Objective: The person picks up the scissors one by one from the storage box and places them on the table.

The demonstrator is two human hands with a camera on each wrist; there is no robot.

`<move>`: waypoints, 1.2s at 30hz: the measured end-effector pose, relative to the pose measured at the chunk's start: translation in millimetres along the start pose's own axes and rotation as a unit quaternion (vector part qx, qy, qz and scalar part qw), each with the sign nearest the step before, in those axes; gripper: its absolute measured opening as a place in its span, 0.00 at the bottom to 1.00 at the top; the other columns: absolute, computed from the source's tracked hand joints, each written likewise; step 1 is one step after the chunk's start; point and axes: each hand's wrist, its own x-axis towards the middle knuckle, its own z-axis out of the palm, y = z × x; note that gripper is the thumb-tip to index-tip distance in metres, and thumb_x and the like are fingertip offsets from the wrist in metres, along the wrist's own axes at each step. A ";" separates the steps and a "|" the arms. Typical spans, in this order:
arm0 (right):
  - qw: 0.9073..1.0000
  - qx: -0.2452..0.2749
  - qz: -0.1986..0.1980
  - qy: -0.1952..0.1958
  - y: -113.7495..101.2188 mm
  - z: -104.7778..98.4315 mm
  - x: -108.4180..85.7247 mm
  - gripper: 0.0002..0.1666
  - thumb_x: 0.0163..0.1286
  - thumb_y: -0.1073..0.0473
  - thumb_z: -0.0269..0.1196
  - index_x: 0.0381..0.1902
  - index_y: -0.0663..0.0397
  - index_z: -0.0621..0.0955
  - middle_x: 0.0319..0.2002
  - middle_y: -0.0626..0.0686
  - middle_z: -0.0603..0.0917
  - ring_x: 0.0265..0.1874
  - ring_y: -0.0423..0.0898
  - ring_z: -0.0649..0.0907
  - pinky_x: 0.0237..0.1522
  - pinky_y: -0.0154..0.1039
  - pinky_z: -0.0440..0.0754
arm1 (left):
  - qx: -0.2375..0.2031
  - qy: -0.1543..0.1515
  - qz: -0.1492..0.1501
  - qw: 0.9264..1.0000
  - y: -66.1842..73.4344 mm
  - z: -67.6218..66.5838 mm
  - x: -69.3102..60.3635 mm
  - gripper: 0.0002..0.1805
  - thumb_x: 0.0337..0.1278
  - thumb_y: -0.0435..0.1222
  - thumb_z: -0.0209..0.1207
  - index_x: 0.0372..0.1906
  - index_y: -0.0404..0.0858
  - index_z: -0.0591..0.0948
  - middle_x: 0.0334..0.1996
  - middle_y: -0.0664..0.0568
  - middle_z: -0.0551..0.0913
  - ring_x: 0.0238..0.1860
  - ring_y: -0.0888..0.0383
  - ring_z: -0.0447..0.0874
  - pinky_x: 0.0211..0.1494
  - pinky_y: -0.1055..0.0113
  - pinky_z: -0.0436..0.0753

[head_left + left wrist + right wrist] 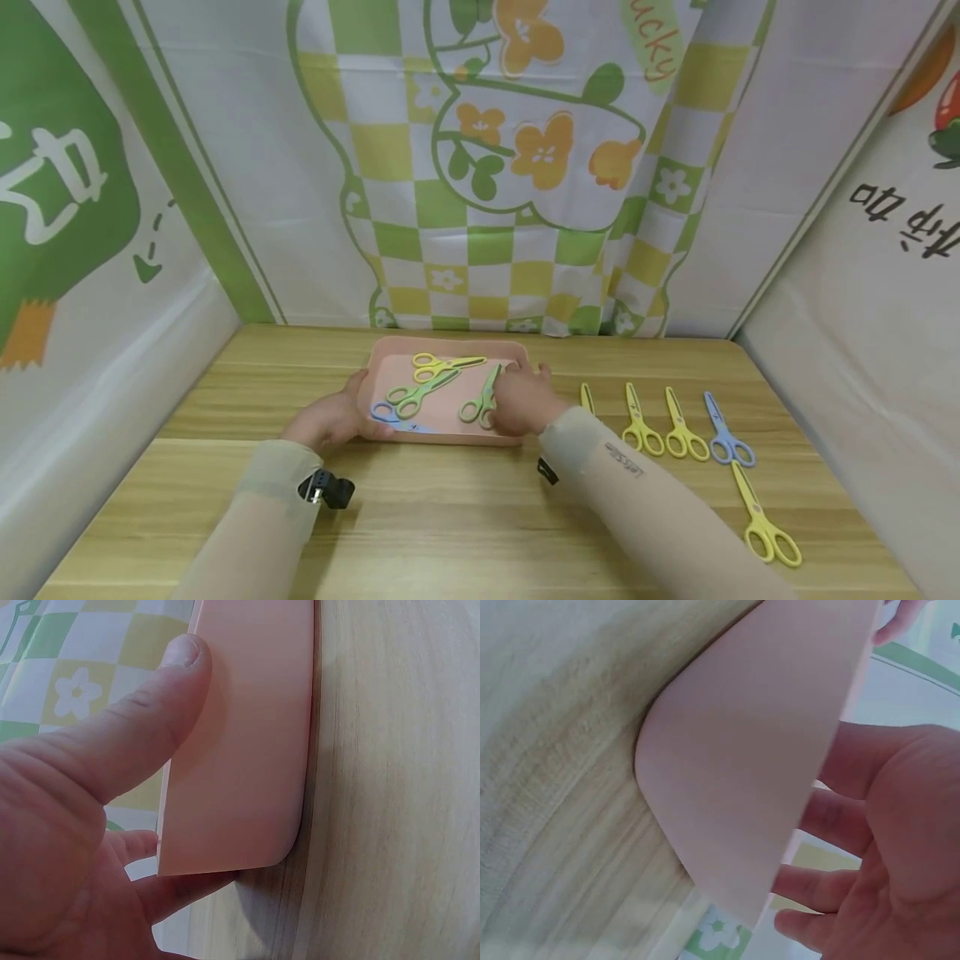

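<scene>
A pink tray [420,438] lies on the table with several small scissors in it. My left hand [330,418] holds its left end, the thumb [161,712] against the front wall and other fingers round the corner. My right hand [525,402] reaches over the tray's right end, covering part of a pair of green scissors [489,392]. In the right wrist view its fingertips are hidden behind the tray wall [742,750], so a grip on the scissors cannot be confirmed. Left of these lie yellow scissors [442,365], other green scissors [422,395] and blue scissors [386,412].
Right of the tray, yellow scissors [641,433], more yellow scissors [684,437] and blue scissors [727,442] stand in a row. Another yellow pair [587,396] is partly behind my right forearm. A further yellow pair [761,521] lies nearer. A patterned curtain [487,250] hangs behind the table.
</scene>
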 end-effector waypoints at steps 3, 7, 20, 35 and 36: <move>1.000 0.003 -0.008 0.009 0.2 2.0 2.8 0.17 0.62 0.46 0.71 0.20 0.45 0.79 0.55 0.58 0.79 0.73 0.60 0.56 0.65 0.70 0.51 | -0.002 0.001 0.003 1.000 -1.5 -0.1 0.1 0.70 0.45 0.45 0.78 0.77 0.30 0.37 0.71 0.21 0.52 0.64 0.31 0.61 0.68 0.38 0.57; 1.000 -0.014 -0.015 0.002 0.6 5.1 7.1 0.17 0.58 0.50 0.72 0.16 0.44 0.78 0.56 0.59 0.79 0.74 0.62 0.51 0.65 0.70 0.49 | 0.001 -0.002 -0.006 1.000 -0.4 0.3 -0.6 0.70 0.45 0.46 0.77 0.77 0.30 0.36 0.72 0.22 0.50 0.66 0.30 0.59 0.69 0.38 0.56; 1.000 -0.017 0.010 0.002 5.0 5.4 8.1 0.10 0.61 0.64 0.63 0.21 0.49 0.77 0.59 0.62 0.78 0.74 0.63 0.53 0.65 0.70 0.51 | -0.008 -0.004 -0.004 1.000 0.7 -0.5 0.6 0.69 0.45 0.44 0.77 0.77 0.30 0.37 0.73 0.24 0.49 0.66 0.31 0.58 0.69 0.38 0.55; 1.000 0.008 -0.012 -0.024 12.0 1.0 13.1 0.17 0.53 0.59 0.63 0.08 0.49 0.74 0.26 0.44 0.78 0.54 0.47 0.74 0.52 0.67 0.66 | -0.008 0.001 0.022 1.000 2.6 -0.1 -1.8 0.67 0.45 0.41 0.78 0.76 0.28 0.40 0.68 0.22 0.57 0.59 0.34 0.65 0.66 0.39 0.62; 0.999 0.018 -0.011 -0.027 12.1 0.1 12.4 0.17 0.54 0.59 0.63 0.08 0.48 0.75 0.24 0.42 0.79 0.57 0.46 0.73 0.54 0.67 0.65 | -0.007 0.001 0.021 1.000 2.8 -0.3 -2.0 0.67 0.45 0.41 0.78 0.76 0.28 0.40 0.68 0.22 0.57 0.59 0.34 0.65 0.66 0.39 0.61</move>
